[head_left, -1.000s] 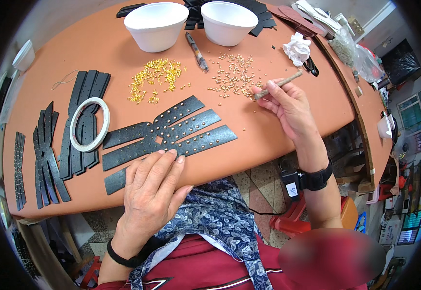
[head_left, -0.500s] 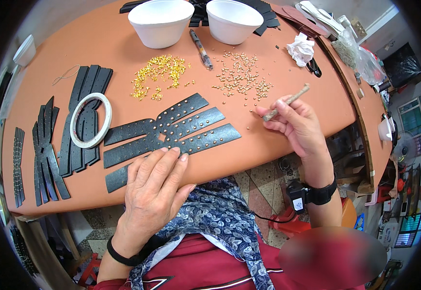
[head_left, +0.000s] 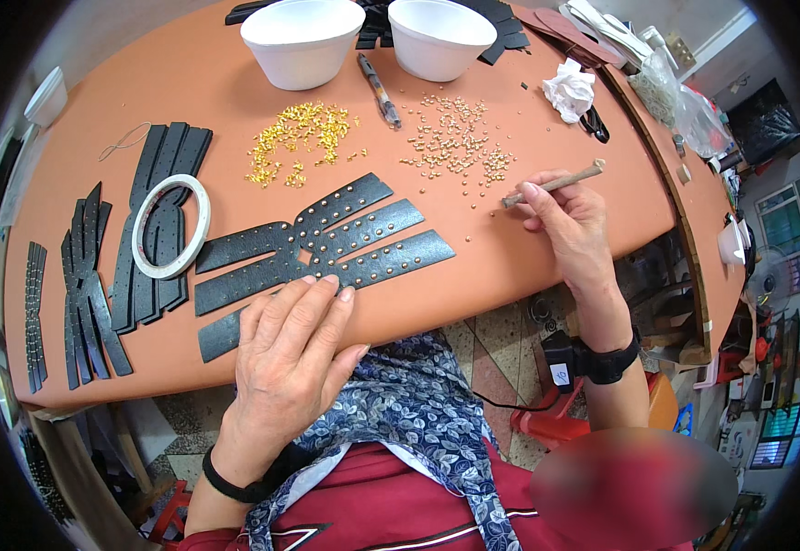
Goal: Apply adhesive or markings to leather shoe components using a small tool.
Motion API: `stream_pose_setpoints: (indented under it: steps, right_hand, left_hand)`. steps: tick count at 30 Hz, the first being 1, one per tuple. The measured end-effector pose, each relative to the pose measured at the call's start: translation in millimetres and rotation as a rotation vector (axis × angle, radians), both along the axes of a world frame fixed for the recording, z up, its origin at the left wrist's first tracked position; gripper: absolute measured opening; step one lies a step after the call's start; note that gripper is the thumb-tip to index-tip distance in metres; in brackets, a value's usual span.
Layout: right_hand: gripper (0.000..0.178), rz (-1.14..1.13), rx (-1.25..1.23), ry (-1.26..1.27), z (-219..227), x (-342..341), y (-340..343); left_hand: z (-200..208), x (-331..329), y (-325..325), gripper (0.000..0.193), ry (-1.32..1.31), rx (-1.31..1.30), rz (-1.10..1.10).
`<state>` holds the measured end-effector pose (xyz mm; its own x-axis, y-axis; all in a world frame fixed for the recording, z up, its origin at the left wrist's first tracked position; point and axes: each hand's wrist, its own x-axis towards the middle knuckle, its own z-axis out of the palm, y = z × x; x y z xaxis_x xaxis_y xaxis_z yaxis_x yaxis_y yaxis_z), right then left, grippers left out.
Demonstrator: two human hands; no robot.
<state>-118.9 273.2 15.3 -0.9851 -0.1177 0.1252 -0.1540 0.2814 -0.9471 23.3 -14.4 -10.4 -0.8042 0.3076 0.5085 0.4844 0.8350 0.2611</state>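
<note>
Head view: open, flat left hand point(head_left: 292, 338) rests on the slit, studded black leather piece point(head_left: 377, 227); right hand point(head_left: 570, 225) pinches a slim brown stick point(head_left: 565, 180); sweeping leftward could scatter small round copper-coloured studs point(head_left: 460, 152).

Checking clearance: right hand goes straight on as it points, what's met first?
Likely the loose copper-coloured studs on the table, ahead and to the left of the right hand; its height is unclear, so it might pass above.
</note>
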Motion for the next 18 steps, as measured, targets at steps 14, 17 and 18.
stream_pose_setpoints:
  steps: [14,17,18]
  right_hand:
    - [0.017,0.007,0.273,0.088,4.1,-6.5,-23.9]
    - [0.018,0.022,0.348,0.113,5.4,-7.5,-25.9]
    - [0.018,0.014,0.404,0.121,5.2,-7.9,-26.1]
  left_hand:
    - [-0.9,0.0,-0.1,0.058,0.001,0.01,0.007]
    - [-1.0,-0.2,-0.2,0.058,0.001,0.018,0.006]
    - [-0.9,-0.1,-0.2,0.058,-0.001,0.021,0.002]
